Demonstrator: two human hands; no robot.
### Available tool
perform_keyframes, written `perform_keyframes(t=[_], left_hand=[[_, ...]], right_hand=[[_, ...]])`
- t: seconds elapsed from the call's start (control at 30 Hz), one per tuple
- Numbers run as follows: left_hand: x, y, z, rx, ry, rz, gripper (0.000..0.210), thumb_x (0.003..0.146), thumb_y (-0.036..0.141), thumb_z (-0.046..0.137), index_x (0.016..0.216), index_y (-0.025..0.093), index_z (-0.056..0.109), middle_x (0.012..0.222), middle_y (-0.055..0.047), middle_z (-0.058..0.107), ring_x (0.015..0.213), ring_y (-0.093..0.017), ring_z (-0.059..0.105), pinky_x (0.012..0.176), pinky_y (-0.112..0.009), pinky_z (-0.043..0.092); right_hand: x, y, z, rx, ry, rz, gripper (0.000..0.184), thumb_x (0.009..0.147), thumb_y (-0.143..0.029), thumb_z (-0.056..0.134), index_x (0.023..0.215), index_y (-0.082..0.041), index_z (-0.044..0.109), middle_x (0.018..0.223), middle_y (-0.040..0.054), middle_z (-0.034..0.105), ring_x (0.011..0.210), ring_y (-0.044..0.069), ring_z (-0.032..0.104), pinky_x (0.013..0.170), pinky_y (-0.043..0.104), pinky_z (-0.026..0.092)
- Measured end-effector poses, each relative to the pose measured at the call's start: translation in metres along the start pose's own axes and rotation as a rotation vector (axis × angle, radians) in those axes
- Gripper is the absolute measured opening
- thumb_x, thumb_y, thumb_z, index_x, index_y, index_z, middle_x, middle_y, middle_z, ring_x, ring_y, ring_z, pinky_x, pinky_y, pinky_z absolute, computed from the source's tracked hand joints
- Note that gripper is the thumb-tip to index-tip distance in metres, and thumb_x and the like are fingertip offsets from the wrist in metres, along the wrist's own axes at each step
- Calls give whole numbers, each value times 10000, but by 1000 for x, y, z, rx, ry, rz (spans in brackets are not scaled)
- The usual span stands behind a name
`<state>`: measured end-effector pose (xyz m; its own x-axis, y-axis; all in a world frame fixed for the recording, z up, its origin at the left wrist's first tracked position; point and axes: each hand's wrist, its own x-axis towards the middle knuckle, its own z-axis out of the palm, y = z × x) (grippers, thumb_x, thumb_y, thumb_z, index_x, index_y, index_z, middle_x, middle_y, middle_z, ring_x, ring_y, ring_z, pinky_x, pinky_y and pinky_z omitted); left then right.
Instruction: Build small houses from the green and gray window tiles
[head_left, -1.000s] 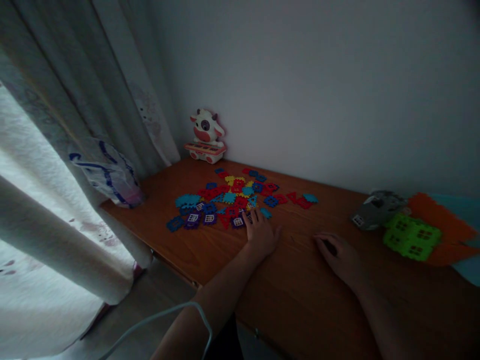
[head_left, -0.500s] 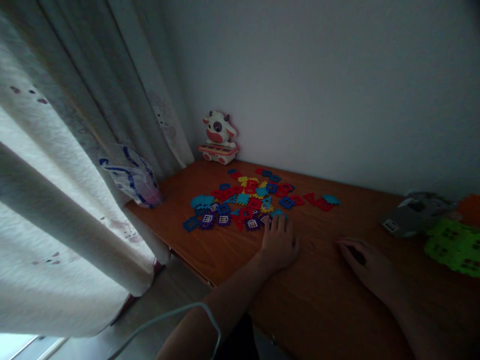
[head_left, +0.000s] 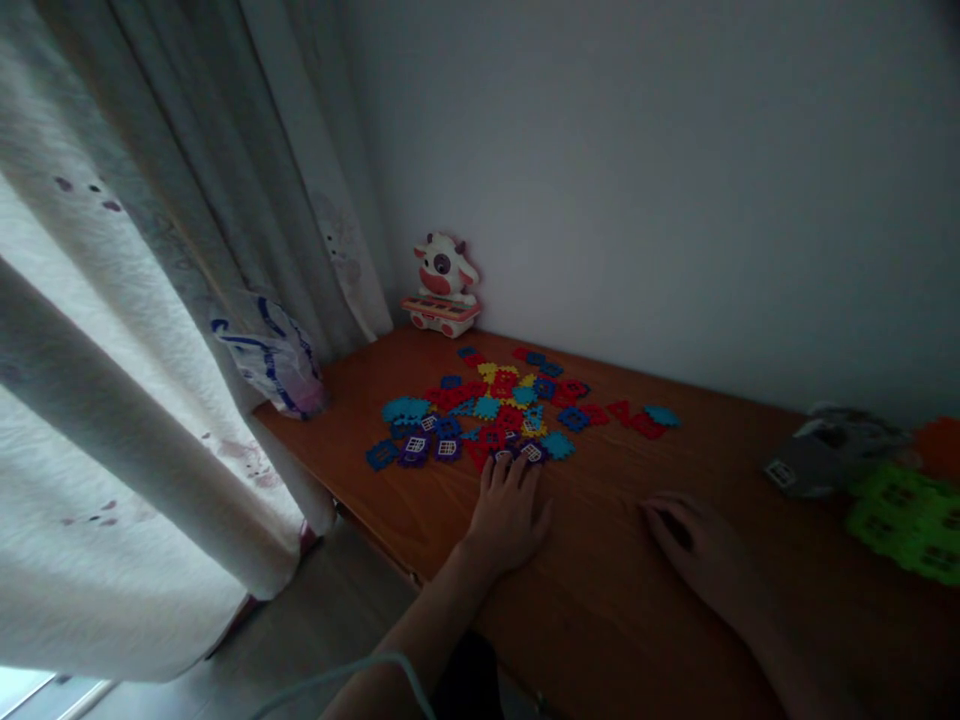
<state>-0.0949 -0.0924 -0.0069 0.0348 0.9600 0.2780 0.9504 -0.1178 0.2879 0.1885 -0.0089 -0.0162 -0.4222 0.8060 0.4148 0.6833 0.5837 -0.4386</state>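
Observation:
My left hand [head_left: 508, 515] lies palm down on the wooden table with its fingers spread. Its fingertips touch or partly cover the near edge of a heap of flat plastic building tiles, by a purple tile with a white window [head_left: 531, 452]. Red tiles [head_left: 491, 436], light-blue tiles [head_left: 556, 446] and yellow ones make up much of the heap. To the right, my right hand [head_left: 701, 555] rests on the table. Its thumb and forefinger curve together at the tips around a small gap, and nothing shows between them.
A cow-shaped toy keyboard [head_left: 442, 290] stands in the far corner by the wall. At the left edge sits a plastic bag [head_left: 277, 360] beside the curtain [head_left: 187, 330]. A grey tile structure [head_left: 817, 455] and green joined tiles [head_left: 904, 520] are on the right. A pale cable [head_left: 360, 664] crosses my left forearm.
My left hand has slid left along the near edge of the heap, uncovering a light-blue tile. My right hand has shifted slightly left, and the view has tilted a little.

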Motion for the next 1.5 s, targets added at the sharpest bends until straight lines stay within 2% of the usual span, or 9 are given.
perform_keyframes(t=[0.27,0.4,0.53,0.7,1.0,1.13,1.23,1.4,1.5], left_hand=[[-4,0,-5,-77,17,88,456,948,427,508,1349,226,584,1458,-82,562,1369,-318,455,1203,-562,290],[-7,3,-12,-197,-33,346,381,926,340,555,1294,261,617,1369,-59,635,1320,-237,526,1196,-449,347],[-6,6,-15,-272,-134,553,452,944,317,534,1390,243,524,1477,-76,541,1379,-205,482,1197,-389,354],[12,-3,-7,-161,45,280,369,950,352,525,1284,205,575,1423,-122,544,1346,-244,485,1155,-425,394],[42,-17,-2,122,100,15,424,936,406,511,1279,171,592,1351,-147,606,1279,-310,519,1205,-576,238],[38,-17,-1,55,125,84,363,918,349,535,1227,179,617,1280,-119,661,1251,-274,555,1245,-534,178],[35,-19,-3,-48,87,211,280,921,246,509,1162,194,643,1198,-91,706,1190,-236,603,1223,-490,263],[31,-22,-10,-323,-134,440,382,912,88,424,1191,221,648,1229,-45,711,1189,-169,627,1083,-340,460],[29,-23,-12,-467,-225,466,421,929,75,394,1232,250,629,1252,-24,701,1187,-137,633,1074,-305,470]], right_hand=[[0,-9,-2,66,-9,-6,295,939,-431,496,942,-258,736,1006,95,750,932,281,722,863,487,591],[-2,-16,1,35,-5,-41,284,954,-416,498,968,-255,732,1022,93,745,949,275,715,893,480,579],[-3,-42,11,35,-44,-136,346,945,-423,564,1233,-262,669,1251,103,680,1147,279,655,1005,470,535],[-2,-72,22,60,-197,-276,486,943,-420,588,1422,-353,547,1415,69,604,1259,286,597,1069,496,490],[-1,-72,22,119,-207,-227,247,934,-336,599,1153,-320,711,1320,42,661,1192,260,636,1050,466,507],[-1,-71,19,119,-206,-171,185,942,-350,584,1067,-296,709,1291,57,663,1167,259,647,1032,455,519],[-2,-69,19,107,-190,-139,128,918,-378,617,942,-273,687,1271,68,665,1158,274,649,1018,474,523],[-3,-65,23,83,-144,-111,171,869,-411,675,824,-253,626,1270,88,668,1158,304,647,1003,503,524],[-4,-65,23,87,-133,-131,203,876,-412,669,1011,-260,663,1331,96,649,1200,304,628,1027,500,511]])
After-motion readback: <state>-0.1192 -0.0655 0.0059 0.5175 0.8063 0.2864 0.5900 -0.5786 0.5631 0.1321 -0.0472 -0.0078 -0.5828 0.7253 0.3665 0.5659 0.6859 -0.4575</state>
